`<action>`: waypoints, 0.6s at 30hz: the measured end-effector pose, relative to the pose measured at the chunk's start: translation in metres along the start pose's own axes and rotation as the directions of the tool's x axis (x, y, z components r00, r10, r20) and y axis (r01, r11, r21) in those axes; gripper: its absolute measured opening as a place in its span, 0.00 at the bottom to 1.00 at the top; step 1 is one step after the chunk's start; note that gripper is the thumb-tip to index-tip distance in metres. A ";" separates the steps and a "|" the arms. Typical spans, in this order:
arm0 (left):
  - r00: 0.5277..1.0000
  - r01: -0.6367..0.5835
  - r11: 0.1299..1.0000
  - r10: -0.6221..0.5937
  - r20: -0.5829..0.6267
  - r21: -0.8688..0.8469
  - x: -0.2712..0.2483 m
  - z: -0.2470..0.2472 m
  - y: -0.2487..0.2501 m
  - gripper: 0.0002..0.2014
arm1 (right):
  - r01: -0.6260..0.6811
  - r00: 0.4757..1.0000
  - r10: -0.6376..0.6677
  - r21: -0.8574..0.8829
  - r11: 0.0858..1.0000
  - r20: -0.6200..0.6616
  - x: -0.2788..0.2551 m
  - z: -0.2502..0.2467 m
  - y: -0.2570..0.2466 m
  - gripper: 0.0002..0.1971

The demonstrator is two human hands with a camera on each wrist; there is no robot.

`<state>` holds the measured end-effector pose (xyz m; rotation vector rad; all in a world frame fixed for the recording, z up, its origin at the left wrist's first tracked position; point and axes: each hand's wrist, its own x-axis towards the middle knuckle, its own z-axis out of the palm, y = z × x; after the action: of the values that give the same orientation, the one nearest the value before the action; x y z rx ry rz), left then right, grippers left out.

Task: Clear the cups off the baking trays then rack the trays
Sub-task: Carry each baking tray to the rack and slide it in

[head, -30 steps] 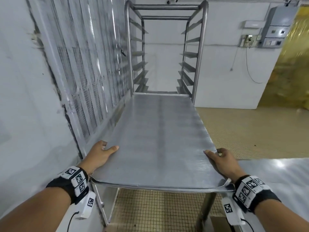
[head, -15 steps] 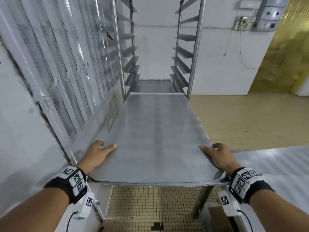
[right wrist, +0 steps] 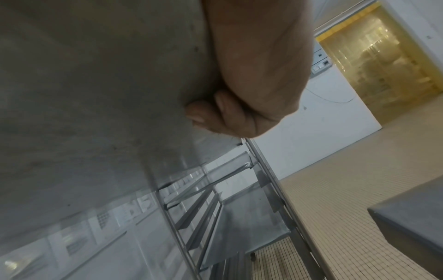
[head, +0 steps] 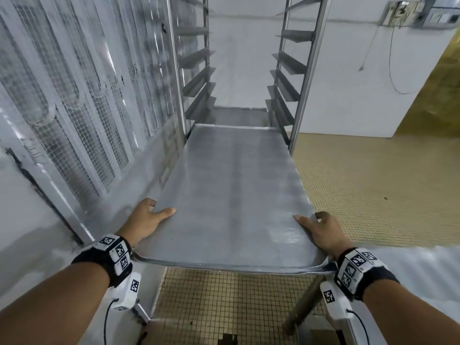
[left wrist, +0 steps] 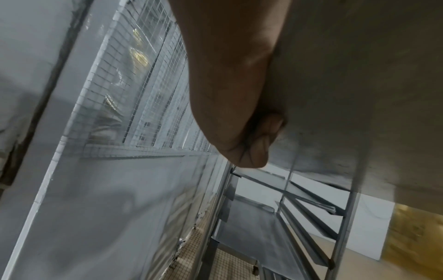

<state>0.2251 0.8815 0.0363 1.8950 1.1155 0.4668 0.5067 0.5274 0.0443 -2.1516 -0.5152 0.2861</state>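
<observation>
A large bare metal baking tray [head: 231, 195] is held level in front of me, its far end at the mouth of the tall steel rack [head: 302, 78]. My left hand [head: 146, 220] grips the tray's near left edge, thumb on top and fingers curled underneath [left wrist: 261, 149]. My right hand [head: 319, 230] grips the near right edge the same way, fingers tucked under the tray [right wrist: 208, 115]. No cups show on the tray. Another tray [head: 239, 115] lies on a lower rail inside the rack. The tray's underside [left wrist: 359, 75] fills the upper part of both wrist views.
A wall with wire-mesh panels [head: 82, 100] runs close along the left. A steel table [head: 423, 265] stands at the right, one leg [head: 303, 302] below the tray. Tan tiled floor [head: 368, 185] spreads to the right, with a yellow strip curtain [right wrist: 374, 53] beyond.
I have stepped closer to the rack with the tray in both hands. The rack looms larger and the tray's far end now reaches between its uprights.
</observation>
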 end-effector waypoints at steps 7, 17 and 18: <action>0.998 -0.010 0.998 0.013 -0.054 0.063 0.020 0.023 0.006 0.28 | -0.001 0.999 0.003 -0.037 0.999 0.033 0.047 0.013 0.024 0.23; 0.999 0.032 0.996 -0.031 -0.015 0.084 0.079 0.038 0.001 0.37 | -0.072 0.996 0.075 -0.070 0.995 0.048 0.109 0.032 0.037 0.38; 0.999 0.036 0.996 -0.035 -0.012 0.082 0.088 0.038 0.000 0.37 | -0.078 0.996 0.082 -0.074 0.994 0.047 0.115 0.034 0.034 0.38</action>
<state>0.2972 0.9367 0.0064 1.9427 1.1896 0.4174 0.6048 0.5865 -0.0054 -2.2431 -0.4750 0.3714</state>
